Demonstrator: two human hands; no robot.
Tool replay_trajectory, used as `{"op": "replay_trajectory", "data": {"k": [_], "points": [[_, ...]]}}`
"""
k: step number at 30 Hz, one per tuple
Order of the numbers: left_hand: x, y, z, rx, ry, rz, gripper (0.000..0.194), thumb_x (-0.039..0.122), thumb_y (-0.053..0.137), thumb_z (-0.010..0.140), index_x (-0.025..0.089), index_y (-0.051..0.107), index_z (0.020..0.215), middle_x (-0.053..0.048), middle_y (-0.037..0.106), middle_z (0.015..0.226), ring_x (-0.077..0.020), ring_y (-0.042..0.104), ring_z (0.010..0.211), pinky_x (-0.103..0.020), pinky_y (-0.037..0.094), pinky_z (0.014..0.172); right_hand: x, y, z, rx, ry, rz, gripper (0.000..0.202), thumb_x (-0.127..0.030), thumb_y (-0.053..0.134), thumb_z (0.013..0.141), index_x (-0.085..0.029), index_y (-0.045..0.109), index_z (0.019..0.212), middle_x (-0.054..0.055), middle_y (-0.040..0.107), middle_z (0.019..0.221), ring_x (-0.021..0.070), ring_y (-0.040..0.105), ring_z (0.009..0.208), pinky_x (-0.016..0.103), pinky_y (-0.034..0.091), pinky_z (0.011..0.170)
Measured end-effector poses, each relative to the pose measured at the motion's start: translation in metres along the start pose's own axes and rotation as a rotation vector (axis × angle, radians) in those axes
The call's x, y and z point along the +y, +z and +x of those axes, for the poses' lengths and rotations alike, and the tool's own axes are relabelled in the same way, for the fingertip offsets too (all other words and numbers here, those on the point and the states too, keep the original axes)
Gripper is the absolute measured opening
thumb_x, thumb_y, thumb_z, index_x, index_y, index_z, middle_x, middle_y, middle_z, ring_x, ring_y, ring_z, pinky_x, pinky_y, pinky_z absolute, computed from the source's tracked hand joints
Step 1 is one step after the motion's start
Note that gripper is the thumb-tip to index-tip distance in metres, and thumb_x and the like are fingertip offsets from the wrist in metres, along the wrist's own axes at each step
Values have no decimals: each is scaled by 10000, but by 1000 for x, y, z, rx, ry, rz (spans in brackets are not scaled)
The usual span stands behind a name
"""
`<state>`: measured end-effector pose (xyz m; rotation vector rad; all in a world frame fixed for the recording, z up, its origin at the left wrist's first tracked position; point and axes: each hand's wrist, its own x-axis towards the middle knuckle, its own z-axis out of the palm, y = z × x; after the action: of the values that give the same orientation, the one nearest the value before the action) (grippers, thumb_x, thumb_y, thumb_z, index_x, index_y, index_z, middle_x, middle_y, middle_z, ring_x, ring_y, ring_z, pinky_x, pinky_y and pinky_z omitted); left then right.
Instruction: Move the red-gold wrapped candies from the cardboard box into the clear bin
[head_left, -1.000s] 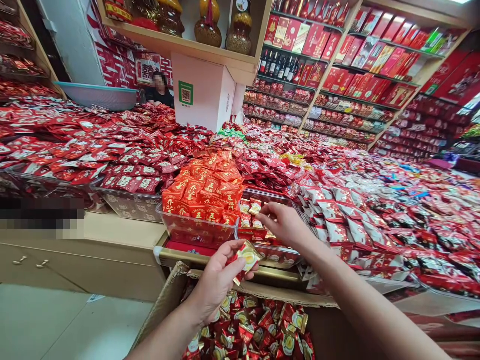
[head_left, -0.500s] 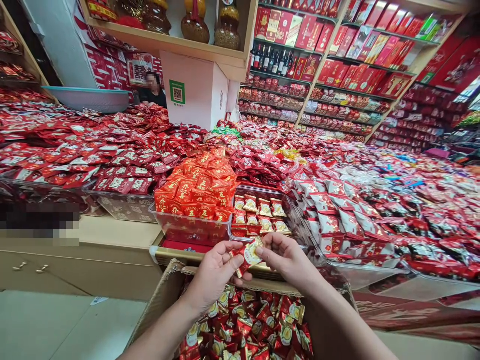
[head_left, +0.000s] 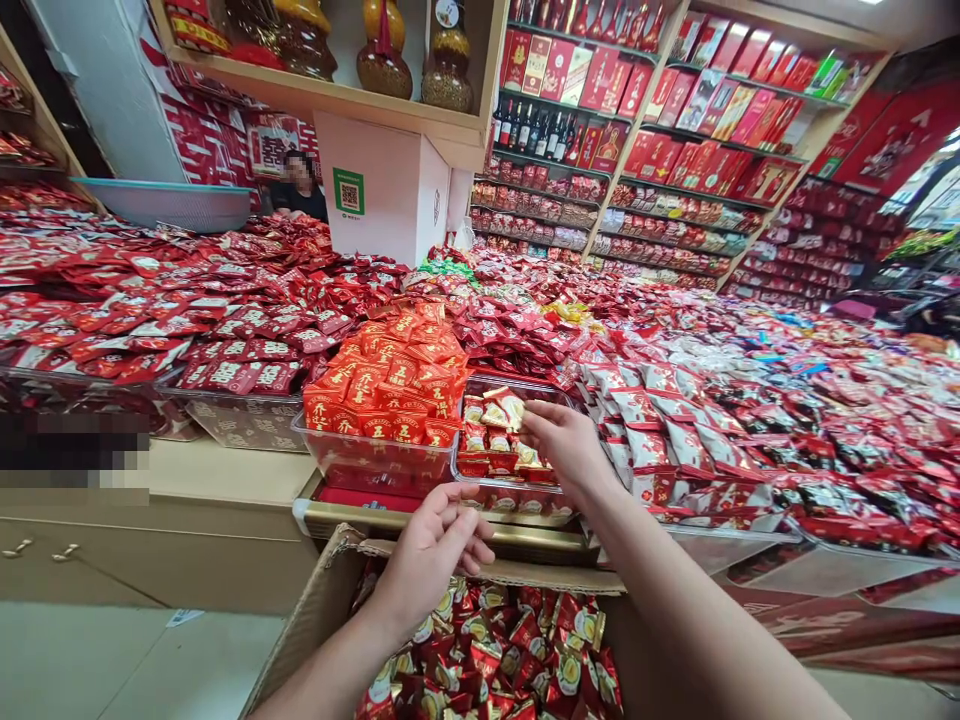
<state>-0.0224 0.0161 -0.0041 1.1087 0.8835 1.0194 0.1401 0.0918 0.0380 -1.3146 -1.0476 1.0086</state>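
My right hand (head_left: 566, 445) reaches over a clear plastic tub (head_left: 514, 489) and pinches a red-and-gold wrapped candy (head_left: 508, 408) at its end. Rows of similar candies (head_left: 498, 440) lie in that tub under my fingers. Just in front of the tub, my left hand (head_left: 439, 550) hovers above the cardboard box, its fingers loosely bent and apart, with nothing seen in them. Many loose candies (head_left: 487, 640) in red and gold wrappers fill the cardboard box (head_left: 296, 625). My forearms cover parts of the box's sides.
Left of the tub stands a bin of orange-red packets (head_left: 386, 385). Bins of white-and-red packets (head_left: 664, 425) border it on the right. Candy heaps cover the counter behind. A person (head_left: 300, 188) is at the back left, near a blue basket (head_left: 169, 203).
My right hand has moved forward and up from beside my left hand to the tub, carrying the candy. My left hand has let go of it and stays over the box.
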Motion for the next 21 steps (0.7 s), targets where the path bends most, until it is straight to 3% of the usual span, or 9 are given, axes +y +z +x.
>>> {"op": "replay_trajectory", "data": {"k": [3, 7, 14, 21], "points": [[-3, -1, -1, -44, 32, 39, 226, 269, 462, 813, 164, 434, 1011, 4, 580, 708, -111, 583, 575, -209, 425, 498, 9, 25, 34, 10, -1, -110, 125, -139, 538, 716, -97, 578, 826, 16, 605, 662, 88, 569, 540, 236, 496, 574], [-4, 0, -3, -60, 28, 67, 229, 238, 476, 790, 157, 444, 1001, 1, 571, 712, -118, 584, 580, -219, 428, 504, 24, 47, 58, -20, -28, -364, 103, -139, 525, 755, -94, 585, 826, 18, 627, 693, 106, 591, 596, 266, 496, 590], [-7, -1, -2, -84, 8, 102, 214, 219, 467, 787, 146, 461, 988, -14, 568, 730, -120, 581, 598, -231, 432, 523, 31, 43, 69, -113, -198, -912, 179, -156, 576, 678, -157, 676, 826, 91, 652, 882, 225, 574, 878, 326, 397, 803], [-8, -1, -2, -134, -1, 154, 178, 206, 459, 794, 147, 482, 960, -15, 557, 736, -121, 577, 615, -236, 432, 537, 27, 43, 60, -269, -349, -1231, 272, -134, 496, 708, -167, 677, 909, 111, 622, 890, 212, 533, 915, 271, 385, 770]]}}
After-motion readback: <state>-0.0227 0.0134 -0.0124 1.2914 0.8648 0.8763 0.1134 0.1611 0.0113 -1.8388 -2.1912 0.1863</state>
